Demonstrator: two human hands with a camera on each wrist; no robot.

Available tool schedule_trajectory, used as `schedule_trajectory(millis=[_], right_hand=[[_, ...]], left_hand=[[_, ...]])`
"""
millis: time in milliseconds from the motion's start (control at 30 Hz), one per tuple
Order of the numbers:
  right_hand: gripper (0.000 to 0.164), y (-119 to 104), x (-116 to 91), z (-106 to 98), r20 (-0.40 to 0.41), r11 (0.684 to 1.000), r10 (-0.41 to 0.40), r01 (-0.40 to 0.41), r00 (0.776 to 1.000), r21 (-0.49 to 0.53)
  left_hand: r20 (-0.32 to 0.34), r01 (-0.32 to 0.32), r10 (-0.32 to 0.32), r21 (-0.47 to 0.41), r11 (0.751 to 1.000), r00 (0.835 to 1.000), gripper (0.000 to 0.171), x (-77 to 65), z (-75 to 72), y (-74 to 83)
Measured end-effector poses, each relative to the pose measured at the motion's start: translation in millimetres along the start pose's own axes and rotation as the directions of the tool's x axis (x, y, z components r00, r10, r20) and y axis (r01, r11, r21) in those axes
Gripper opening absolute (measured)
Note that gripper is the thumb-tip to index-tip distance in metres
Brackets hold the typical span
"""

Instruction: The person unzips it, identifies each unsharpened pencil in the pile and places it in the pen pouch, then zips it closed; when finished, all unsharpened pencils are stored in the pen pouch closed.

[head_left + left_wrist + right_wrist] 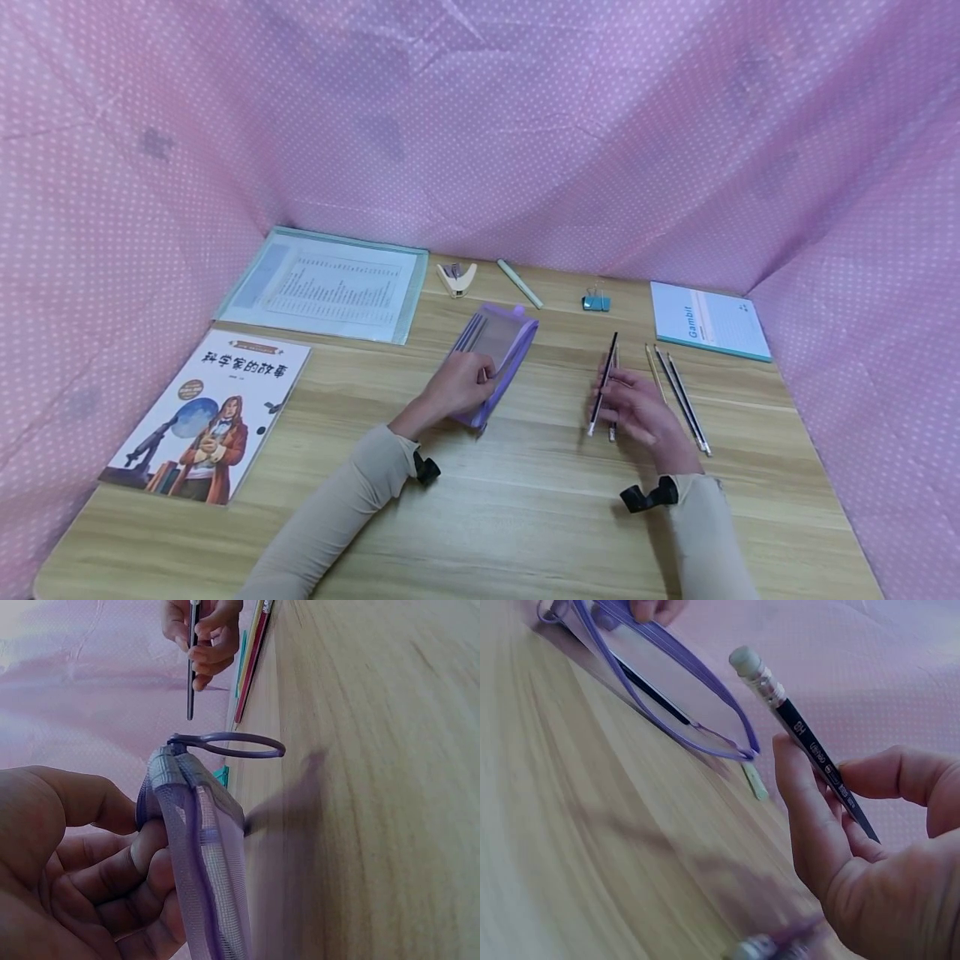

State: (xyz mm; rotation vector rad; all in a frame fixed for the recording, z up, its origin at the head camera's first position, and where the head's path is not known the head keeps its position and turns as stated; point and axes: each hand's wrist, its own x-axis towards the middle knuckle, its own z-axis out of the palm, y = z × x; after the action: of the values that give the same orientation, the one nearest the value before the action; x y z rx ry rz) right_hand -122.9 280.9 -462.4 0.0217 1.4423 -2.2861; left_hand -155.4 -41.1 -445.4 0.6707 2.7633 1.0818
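Observation:
My left hand (461, 385) grips the edge of a purple mesh pencil pouch (516, 354). In the right wrist view the mouth of the pouch gapes, with a dark pencil (652, 691) inside. The zipper's ring pull (240, 742) sticks out from the end near the left hand. My right hand (639, 406) pinches a black pencil (821, 761) between thumb and fingers, its white eraser end uppermost in the right wrist view. That pencil is held to the right of the pouch, apart from it. A thin pencil (613, 429) shows beneath the right hand.
Several pencils (684, 400) lie right of the right hand. Along the back are a stapler (457, 280), a pale green pen (520, 284) and a teal binder clip (596, 302). A notebook (712, 323) lies back right; a document folder (330, 283) and a book (210, 417) lie left.

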Motion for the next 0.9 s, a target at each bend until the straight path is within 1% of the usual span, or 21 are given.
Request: schedule_trajectory(millis=[100,333,633,733,900], right_hand=[[0.029,4,6,9,0.0,1.0,0.023,-0.023,1.0,0.007],[0.036,13,18,29,-0.046,0.996,0.058,-0.061,0.997,-0.059],[0.034,25,34,52,-0.037,0.996,0.082,-0.083,0.996,-0.034],[0.038,29,38,61,-0.041,0.995,0.086,-0.088,0.995,-0.042],[0.05,34,44,74,-0.055,0.994,0.096,-0.098,0.994,-0.047]], left_hand=[[-0.002,-0.001,0.001,-0.002,1.0,1.0,0.006,0.1,-0.4,-0.7],[0.013,0.013,-0.012,-0.029,0.999,1.0,0.006,-1.3,-1.1,0.6],[0.0,-0.004,0.004,-0.027,1.0,1.0,0.006,-0.7,-0.9,0.9],[0.0,-0.002,0.002,-0.023,1.0,1.0,0.006,-0.8,-0.8,0.8],[0.002,0.003,-0.003,-0.016,1.0,1.0,0.006,-0.8,-0.5,0.9]])
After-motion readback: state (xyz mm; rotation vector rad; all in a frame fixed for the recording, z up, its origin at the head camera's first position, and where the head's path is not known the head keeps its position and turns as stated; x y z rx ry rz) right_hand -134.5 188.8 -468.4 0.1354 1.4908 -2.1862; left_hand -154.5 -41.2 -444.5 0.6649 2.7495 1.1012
